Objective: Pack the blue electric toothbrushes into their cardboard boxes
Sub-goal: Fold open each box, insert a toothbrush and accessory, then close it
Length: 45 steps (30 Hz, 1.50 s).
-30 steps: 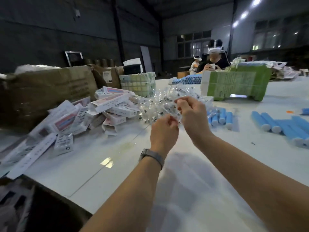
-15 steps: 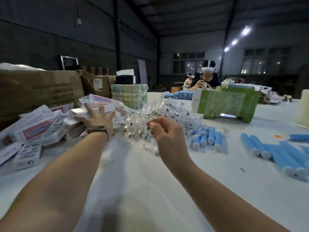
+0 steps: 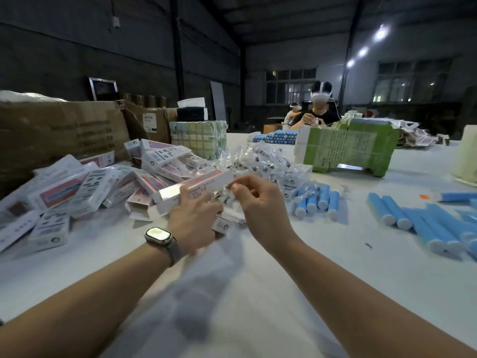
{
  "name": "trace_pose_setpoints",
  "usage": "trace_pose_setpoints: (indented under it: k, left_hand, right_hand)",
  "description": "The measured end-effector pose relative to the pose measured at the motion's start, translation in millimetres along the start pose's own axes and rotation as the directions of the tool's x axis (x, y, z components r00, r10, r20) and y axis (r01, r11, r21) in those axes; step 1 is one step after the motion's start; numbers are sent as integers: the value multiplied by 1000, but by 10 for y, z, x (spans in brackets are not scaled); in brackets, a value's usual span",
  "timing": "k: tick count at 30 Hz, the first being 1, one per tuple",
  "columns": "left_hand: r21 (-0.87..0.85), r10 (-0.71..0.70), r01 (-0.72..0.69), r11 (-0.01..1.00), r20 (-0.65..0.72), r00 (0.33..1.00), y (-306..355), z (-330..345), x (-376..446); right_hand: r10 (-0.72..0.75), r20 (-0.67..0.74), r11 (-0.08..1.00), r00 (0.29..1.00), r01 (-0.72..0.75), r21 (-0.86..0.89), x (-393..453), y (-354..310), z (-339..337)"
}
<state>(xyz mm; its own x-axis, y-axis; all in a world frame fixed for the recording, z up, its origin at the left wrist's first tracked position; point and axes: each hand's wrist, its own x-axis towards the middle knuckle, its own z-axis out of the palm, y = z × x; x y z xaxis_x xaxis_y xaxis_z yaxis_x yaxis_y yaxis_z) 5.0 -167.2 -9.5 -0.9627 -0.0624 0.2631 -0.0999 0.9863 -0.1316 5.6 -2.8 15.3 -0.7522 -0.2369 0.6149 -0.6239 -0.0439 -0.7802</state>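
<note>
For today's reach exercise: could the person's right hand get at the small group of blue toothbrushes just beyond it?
Probably yes: the right hand is close to those toothbrushes, bare table between, though its fingers already pinch something small.

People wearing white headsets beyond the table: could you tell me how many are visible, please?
2. One person in a dark top sits behind the green cardboard box; a second person sits further back, leftward. Others may be hidden.

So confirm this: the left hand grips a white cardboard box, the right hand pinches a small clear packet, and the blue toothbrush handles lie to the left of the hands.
One detail is wrong. In the head view the blue toothbrush handles lie to the right of the hands, not the left. The rest holds: the left hand grips the white cardboard box, and the right hand pinches a small clear packet.
</note>
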Motion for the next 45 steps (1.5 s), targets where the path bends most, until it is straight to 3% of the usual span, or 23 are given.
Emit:
trace_pose_setpoints:
  k: [6,9,15,18,20,22,24,26,28,32,33,35,39,42,45]
  left_hand:
    - [-112,55,-57,992,-20,998,364,-380,-465]
    - [-72,91,-91,993,-11,996,432,-472,-520]
    - [-16,196,-200,980,-132,972,330,-445,-590]
    - [-163,133,-185,969,-283,950,243,-479,-598]
    - [-361,32,-169,917,-356,934,300,-646,-567]
    - [-680,-116,-136,720,-311,943,473,-881,-517]
    - [-950,-212,-90,299,-158,964,702,-1086,-457]
    - [-997,-195,-30,-74,-16,981,936,-1203,-402]
    - [-964,-187,4,-265,55,981,1130,-1242,-375]
    - [-877,-145,49,-479,134,980,1485,-1171,-379]
    - [-869,-133,45,-492,126,983,1571,-1135,-380]
    - [-904,-122,-2,-427,56,991,1745,-1035,-390]
    - [-972,-102,-231,-48,-225,969,1952,-704,-417]
    - [-966,-88,-255,51,-258,962,1974,-520,-413]
    - [-930,-129,-294,218,-327,936,1907,-415,-425]
  right_hand:
    - [122,-102,983,987,-134,-124,30,118,-217]
    - [188,-130,964,974,-208,-164,17,167,-315]
    - [145,-164,977,976,-167,-129,2,63,-478]
    - [124,-178,987,976,-140,-79,39,-38,-556]
    - [96,-173,994,980,-104,-37,75,-127,-627]
    - [28,-104,999,994,-32,-31,79,-232,-716]
    - [-48,30,993,998,51,-104,36,-308,-806]
    - [-68,150,989,986,86,-121,-15,-345,-931]
    - [-41,192,997,981,54,-62,-38,-397,-1120]
    - [-44,193,992,980,66,-109,-90,-447,-1556]
    - [-38,196,991,980,62,-116,-105,-441,-1633]
    - [-35,196,992,980,58,-114,-136,-433,-1737]
    - [-6,202,1000,979,12,-25,-159,-358,-1829]
    - [149,304,988,941,-152,-14,-186,-278,-1835]
    - [227,368,969,902,-247,7,-189,-184,-1895]
